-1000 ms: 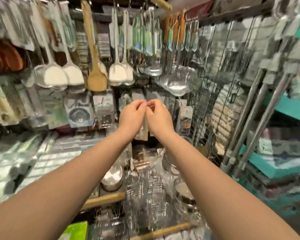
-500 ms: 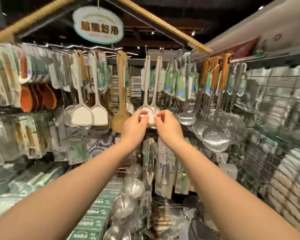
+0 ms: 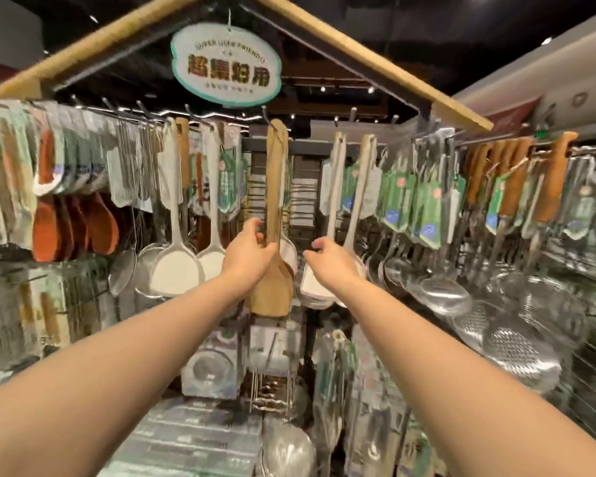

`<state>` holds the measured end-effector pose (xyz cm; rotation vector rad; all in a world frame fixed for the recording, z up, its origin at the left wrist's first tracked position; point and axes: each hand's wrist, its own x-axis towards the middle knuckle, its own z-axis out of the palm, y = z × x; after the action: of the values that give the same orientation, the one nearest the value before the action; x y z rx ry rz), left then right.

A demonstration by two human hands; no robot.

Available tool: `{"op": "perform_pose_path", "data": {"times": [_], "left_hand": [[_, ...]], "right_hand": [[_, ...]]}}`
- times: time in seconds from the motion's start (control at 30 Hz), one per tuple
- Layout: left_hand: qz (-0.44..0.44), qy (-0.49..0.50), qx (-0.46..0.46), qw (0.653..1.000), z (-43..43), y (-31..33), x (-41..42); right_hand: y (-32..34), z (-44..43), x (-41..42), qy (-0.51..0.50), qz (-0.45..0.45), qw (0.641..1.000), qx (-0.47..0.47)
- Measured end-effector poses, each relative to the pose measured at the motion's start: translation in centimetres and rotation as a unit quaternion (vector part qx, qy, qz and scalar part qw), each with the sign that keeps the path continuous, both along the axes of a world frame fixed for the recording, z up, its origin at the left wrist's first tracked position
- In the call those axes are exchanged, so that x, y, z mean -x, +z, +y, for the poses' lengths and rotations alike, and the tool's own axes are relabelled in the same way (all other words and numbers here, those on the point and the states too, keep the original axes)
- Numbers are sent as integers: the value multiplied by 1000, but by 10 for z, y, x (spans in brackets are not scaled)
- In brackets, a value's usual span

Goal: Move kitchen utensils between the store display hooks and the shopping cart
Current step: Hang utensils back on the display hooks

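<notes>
At near range: two bare forearms, extended forward. Left hand (image 3: 250, 251): fingers curled against the shaft of wooden spatula (image 3: 272, 294); grip cannot be told. Right hand (image 3: 327, 258): loosely curled, holding nothing. Wooden spatula hangs upright from display hook (image 3: 265, 113).

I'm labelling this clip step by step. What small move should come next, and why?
Probably close the left hand firmly round the wooden spatula: its curved fingers are at the handle, though whether they grip is unclear, and the spatula hangs from its hook. The right hand, loosely curled, holds nothing.
</notes>
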<state>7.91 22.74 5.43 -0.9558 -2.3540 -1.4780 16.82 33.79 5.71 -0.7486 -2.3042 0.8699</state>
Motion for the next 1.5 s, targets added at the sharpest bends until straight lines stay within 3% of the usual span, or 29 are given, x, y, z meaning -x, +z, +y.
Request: {"op": "perform_pose_path", "data": {"times": [0.23,0.43,0.53,0.97,1.17,1.27,1.5], "left_hand": [[21,-41,24,999,32,-7,61],[-91,-125,45,987,52,-8,88],[-96,-163,54,980,56,-8,89],[-84,-164,1,983,37,-16,70],[-102,-208,-99,968,13,-16,49],[-134,-225,-118,958,1,-16,37],[-105,-237,-104,960,-18,-17,16]], "right_hand": [[-11,12,89,43,21,996,74],[-6,21,117,58,62,980,179],[4,20,125,62,88,962,251],[-6,-10,115,55,120,980,148],[42,-18,86,92,275,936,202],[71,-33,80,107,277,934,199],[122,-57,62,147,300,920,204]]}}
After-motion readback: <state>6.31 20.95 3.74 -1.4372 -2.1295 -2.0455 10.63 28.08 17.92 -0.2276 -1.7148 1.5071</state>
